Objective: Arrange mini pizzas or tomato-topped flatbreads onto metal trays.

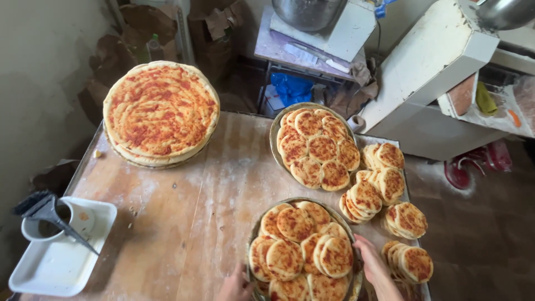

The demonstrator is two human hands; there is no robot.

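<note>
The near tray [253, 237] is almost full of small sauced rounds [295, 224], my left hand [237, 287] and right hand [370, 259] gripping its opposite rims, while stacks [384, 189] wait right.

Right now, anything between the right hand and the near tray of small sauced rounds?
Nothing visible: the right hand already touches the near tray at its right rim, beside the small sauced rounds.

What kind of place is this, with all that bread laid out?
Probably a small bakery or pizza kitchen. A floured table carries a big sauced dough round, trays of small sauced rounds, and loose stacks. Metal mixing bowls sit on machines behind it.
</note>
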